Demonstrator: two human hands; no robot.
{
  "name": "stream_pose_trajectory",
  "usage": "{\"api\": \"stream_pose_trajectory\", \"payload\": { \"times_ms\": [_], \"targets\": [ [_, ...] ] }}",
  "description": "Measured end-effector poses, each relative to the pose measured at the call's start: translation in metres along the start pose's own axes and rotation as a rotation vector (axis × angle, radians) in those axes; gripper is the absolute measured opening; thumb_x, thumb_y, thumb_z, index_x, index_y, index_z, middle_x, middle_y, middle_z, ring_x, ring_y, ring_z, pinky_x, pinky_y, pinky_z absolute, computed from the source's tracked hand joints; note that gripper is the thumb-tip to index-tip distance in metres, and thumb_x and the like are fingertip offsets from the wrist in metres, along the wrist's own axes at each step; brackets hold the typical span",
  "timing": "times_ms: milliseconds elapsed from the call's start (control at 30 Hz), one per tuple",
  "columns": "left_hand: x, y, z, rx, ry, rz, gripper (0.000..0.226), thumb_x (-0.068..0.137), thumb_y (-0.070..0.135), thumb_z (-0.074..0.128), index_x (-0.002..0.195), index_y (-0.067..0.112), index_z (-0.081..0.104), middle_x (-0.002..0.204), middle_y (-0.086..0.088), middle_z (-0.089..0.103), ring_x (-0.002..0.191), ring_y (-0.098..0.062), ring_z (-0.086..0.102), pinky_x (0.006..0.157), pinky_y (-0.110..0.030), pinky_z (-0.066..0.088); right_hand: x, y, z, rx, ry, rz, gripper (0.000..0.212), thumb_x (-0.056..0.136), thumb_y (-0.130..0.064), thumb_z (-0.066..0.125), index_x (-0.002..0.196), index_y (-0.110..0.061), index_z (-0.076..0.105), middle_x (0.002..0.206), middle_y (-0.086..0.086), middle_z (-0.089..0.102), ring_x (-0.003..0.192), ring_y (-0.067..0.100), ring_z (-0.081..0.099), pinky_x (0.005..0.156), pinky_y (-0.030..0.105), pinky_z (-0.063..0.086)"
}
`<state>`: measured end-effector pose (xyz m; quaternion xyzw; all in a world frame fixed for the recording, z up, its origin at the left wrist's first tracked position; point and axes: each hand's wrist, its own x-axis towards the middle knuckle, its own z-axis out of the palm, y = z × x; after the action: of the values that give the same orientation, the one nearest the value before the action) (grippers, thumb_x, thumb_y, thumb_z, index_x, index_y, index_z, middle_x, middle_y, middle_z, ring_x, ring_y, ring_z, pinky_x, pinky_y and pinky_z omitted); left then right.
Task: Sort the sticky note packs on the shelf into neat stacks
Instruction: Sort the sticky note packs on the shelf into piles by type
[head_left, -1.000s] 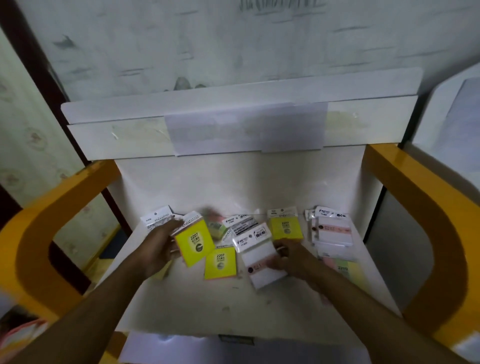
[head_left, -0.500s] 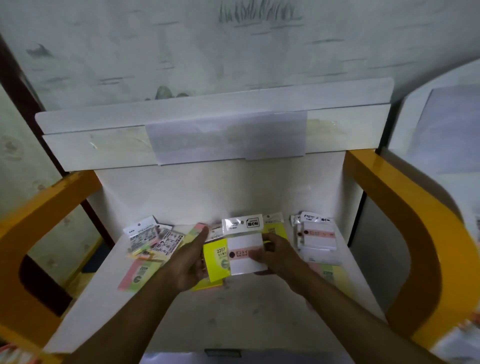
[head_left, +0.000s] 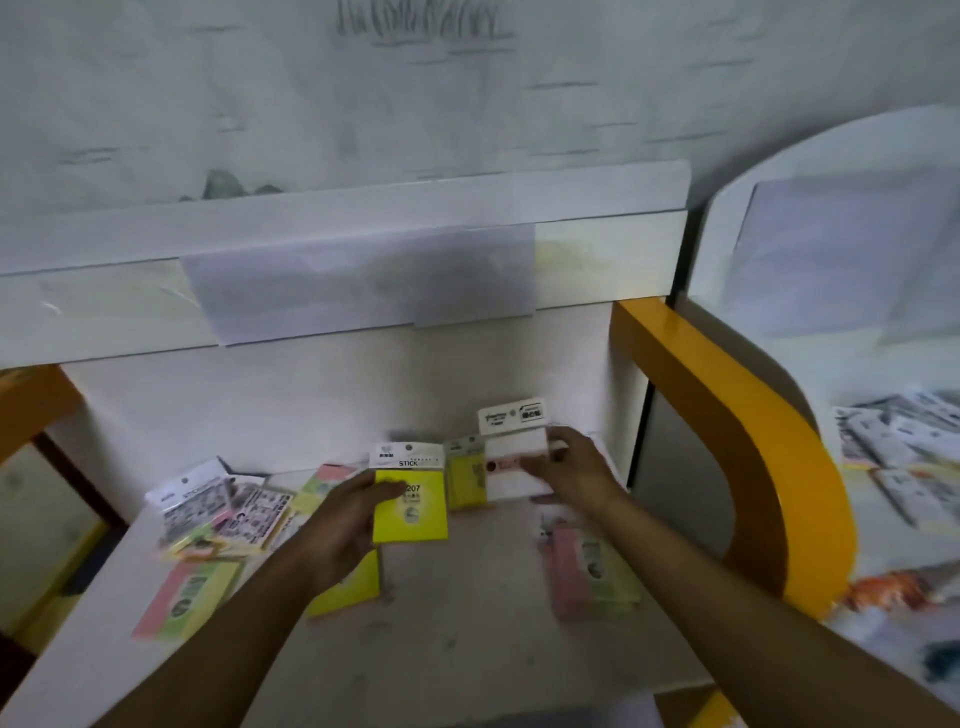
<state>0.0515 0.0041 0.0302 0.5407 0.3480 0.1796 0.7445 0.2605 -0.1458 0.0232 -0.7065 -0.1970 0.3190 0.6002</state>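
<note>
My left hand grips a yellow sticky note pack with a white "STICK" header, held above the white shelf. My right hand holds a white pack with a pink strip at the back right of the shelf. A second yellow pack stands between the two. Another yellow pack lies under my left wrist. Pink-and-green packs lie at the front left and right. Patterned packs are piled at the left.
Orange curved side frames bound the shelf on both sides. A white board with taped paper overhangs the back. More packaged goods lie on the neighbouring shelf at the right.
My hands have parted: the right carried the white pack right and back, while the left keeps the yellow pack at the middle. The camera swung left and upward.
</note>
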Motion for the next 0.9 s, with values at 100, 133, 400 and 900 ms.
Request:
{"api": "stream_pose_trajectory", "payload": {
  "times_ms": [100,133,400,900],
  "targets": [
    [0.004,-0.001,0.004,0.009,0.013,0.007,0.025,0.085,0.002,0.059,0.108,0.008,0.067,0.106,-0.016,0.072,0.081,-0.022,0.073,0.073,-0.035,0.059,0.024,-0.002,-0.022,-0.145,0.190,0.001,0.043,0.078,-0.016,0.077,0.117,-0.009,0.060,0.112,0.008,0.066,0.093,0.026,0.066,0.060,0.030,0.061],
    [0.004,-0.001,0.005,0.017,0.015,0.007,0.024,0.086,0.002,0.058,0.107,0.008,0.067,0.103,-0.015,0.073,0.079,-0.022,0.073,0.069,-0.034,0.059,0.028,-0.004,-0.028,-0.172,0.234,-0.008,0.040,0.078,-0.016,0.077,0.115,-0.009,0.061,0.110,0.008,0.067,0.088,0.024,0.065,0.050,0.021,0.057],
    [0.005,0.000,-0.005,0.082,0.047,0.002,0.020,0.085,0.001,0.057,0.100,0.010,0.068,0.088,-0.012,0.075,0.066,-0.021,0.072,0.059,-0.029,0.057,0.043,0.012,-0.041,-0.601,0.338,0.070,0.038,0.077,-0.035,0.073,0.107,-0.013,0.067,0.112,0.011,0.069,0.099,0.028,0.066,0.083,0.033,0.056],
    [0.011,0.013,0.010,-0.025,-0.054,0.078,0.034,0.087,0.001,0.059,0.119,0.012,0.063,0.111,-0.012,0.072,0.096,-0.028,0.071,0.079,-0.039,0.059,0.006,-0.021,0.024,-0.409,-0.092,-0.148,0.042,0.081,-0.043,0.071,0.113,-0.017,0.061,0.089,0.002,0.069,0.059,0.010,0.062,0.051,0.019,0.045]
  ]
}}
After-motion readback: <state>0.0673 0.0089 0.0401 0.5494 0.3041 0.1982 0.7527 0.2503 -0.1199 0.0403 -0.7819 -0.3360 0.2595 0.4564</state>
